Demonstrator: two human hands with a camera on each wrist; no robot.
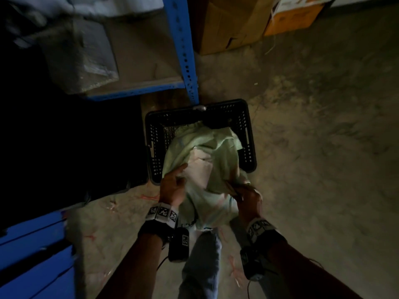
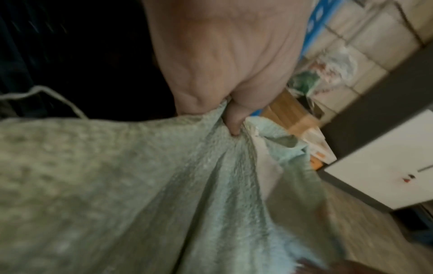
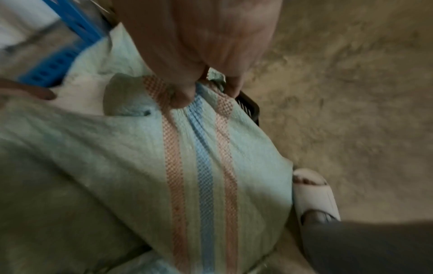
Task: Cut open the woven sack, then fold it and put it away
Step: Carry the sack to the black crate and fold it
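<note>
A pale green woven sack [image 1: 207, 169] with orange and blue stripes [image 3: 203, 166] hangs crumpled over the near rim of a black plastic basket [image 1: 248, 130] on the floor. My left hand [image 1: 172, 186] grips a fold of the sack [image 2: 164, 176] on its left side, fingers curled into the cloth. On the sack's right edge my right hand [image 1: 246, 195] pinches the striped part [image 3: 199, 96]. Something white shows inside the sack's opening [image 1: 200, 167]. No cutting tool is in view.
A blue metal shelf post [image 1: 185, 50] stands just behind the basket, with wrapped goods on the shelf [image 1: 79, 55]. Cardboard boxes [image 1: 233, 22] sit at the back. My foot in a white sandal [image 3: 314, 196] is beside the sack. Bare concrete floor [image 1: 323, 137] lies to the right.
</note>
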